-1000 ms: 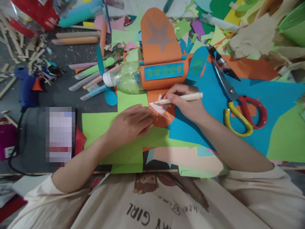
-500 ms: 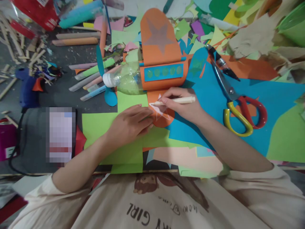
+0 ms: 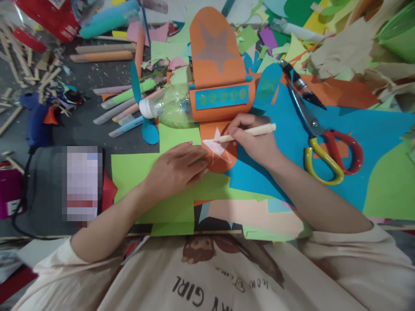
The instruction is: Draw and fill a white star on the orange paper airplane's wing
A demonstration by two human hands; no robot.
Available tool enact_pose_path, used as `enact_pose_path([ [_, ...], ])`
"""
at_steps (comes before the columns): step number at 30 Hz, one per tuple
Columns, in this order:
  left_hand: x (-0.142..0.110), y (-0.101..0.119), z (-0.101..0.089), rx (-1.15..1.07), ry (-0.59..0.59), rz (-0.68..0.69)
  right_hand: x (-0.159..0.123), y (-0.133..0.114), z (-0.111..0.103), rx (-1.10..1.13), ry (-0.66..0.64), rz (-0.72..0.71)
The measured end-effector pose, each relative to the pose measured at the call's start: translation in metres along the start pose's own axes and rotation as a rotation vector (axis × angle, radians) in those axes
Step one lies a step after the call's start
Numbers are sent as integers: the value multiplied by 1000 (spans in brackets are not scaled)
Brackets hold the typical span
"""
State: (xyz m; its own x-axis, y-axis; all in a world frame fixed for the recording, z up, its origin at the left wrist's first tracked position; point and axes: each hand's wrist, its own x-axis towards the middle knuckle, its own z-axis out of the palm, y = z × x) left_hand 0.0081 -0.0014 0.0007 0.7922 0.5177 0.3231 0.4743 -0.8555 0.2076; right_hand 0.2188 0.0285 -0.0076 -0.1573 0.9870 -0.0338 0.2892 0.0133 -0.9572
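My right hand (image 3: 251,140) pinches a cream-coloured marker (image 3: 259,129), its tip on a white star (image 3: 218,147) that is partly coloured in. The star is on the lower orange paper wing (image 3: 215,166) of a toy plane. My left hand (image 3: 181,166) lies flat with fingers stretched, its fingertips against the wing's left edge. The plane's body is a clear plastic bottle (image 3: 171,106) wrapped in orange paper, with a blue strip of green dots (image 3: 222,97). A blue paper propeller (image 3: 151,131) sits at the white cap. The upper wing (image 3: 214,34) bears a greyish star.
Scissors (image 3: 314,125) with red and yellow handles and a black pen-like tool (image 3: 301,84) lie right on blue paper (image 3: 382,129). Left are a blue glue gun (image 3: 40,121), a phone with a blurred screen (image 3: 82,183), several markers (image 3: 103,56) and wooden sticks. Paper scraps cover the back.
My right hand has shifted slightly right and the marker tip has moved from the star's left point toward its middle. More white fills the star. My left hand stays put.
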Motion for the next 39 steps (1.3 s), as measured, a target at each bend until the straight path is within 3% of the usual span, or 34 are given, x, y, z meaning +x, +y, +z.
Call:
enact_pose_path([
  [3, 0, 0, -1, 4, -12, -4, 1, 1, 0, 2, 72, 14],
  [15, 0, 0, 0, -22, -29, -16, 0, 0, 2, 30, 81, 46],
  [21, -1, 0, 0, -24, -27, -11, 0, -2, 1, 42, -18, 60],
  [31, -1, -1, 0, -33, -52, -16, 0, -3, 0, 49, -55, 72],
  [39, -1, -1, -1, -35, -65, -16, -14, 2, -6, 218, 99, -6],
])
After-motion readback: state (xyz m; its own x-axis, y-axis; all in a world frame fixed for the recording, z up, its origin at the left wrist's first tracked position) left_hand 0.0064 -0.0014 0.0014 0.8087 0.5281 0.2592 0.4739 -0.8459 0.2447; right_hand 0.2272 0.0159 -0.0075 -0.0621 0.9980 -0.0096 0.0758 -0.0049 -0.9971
